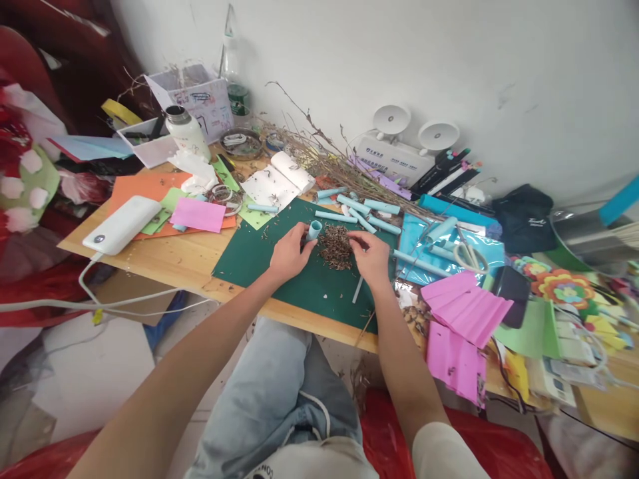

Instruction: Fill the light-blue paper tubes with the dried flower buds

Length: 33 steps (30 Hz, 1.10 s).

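The left hand (289, 254) is in the centre of the frame, and its thumb and fingers are closed around a short light-blue paper tube (313, 231), which stands about upright with the open end up. The tube is just beside the left border of a pile of dry brown bits (336, 249). The right hand (372, 258) is on the other side of this pile, with fingertips bent at its right border; I cannot tell if they pinch some bits. The lower part of the tube is partly hidden by the left fingers, and its inside is hard to see. Under both hands lies a dark green mat (249, 253), partly covered by the forearms. Above the pile, more blue paper rolls (382, 207) overlap, so their number is not clear. At the far right, the colourful paper flowers (564, 293) look blurred, and red items at the left edge are cut off.
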{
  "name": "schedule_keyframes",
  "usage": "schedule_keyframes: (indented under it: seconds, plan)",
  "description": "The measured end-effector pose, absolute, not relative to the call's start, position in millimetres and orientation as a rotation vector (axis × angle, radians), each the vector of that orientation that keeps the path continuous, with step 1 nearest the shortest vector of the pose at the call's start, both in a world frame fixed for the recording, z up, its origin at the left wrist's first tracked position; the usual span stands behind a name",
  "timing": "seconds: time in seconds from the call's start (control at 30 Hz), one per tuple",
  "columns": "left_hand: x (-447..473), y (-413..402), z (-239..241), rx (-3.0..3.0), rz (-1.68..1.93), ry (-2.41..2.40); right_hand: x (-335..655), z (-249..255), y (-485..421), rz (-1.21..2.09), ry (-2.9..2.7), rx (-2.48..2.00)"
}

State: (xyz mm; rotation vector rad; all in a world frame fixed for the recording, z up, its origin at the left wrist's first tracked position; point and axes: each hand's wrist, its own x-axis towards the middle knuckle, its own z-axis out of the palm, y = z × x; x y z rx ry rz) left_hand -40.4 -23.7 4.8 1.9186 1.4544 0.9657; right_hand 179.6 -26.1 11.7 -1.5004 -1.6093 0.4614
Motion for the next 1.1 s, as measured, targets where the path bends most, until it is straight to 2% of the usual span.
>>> schedule_keyframes:
  seconds: [0.23,0.47,0.77,1.1]
  plan:
    - [-40.3,-24.2,4.8,1.916,0.968,1.453,179.4,14.3,-28.1,0.305,-1.723,-1.436]
    - [-40.0,-23.8,4.6,1.923,0.956,1.468,181.7,13.8,-26.7,0.414,-1.712,-1.451]
    - [-40.4,-23.4,4.4,1.921,0.951,1.468,184.3,10.1,-25.1,0.343,-1.968,-1.534]
    - [-40.2,-23.2,3.5,1.888,0.965,1.466,183.0,15.5,-25.4,0.296,-1.634,-1.483]
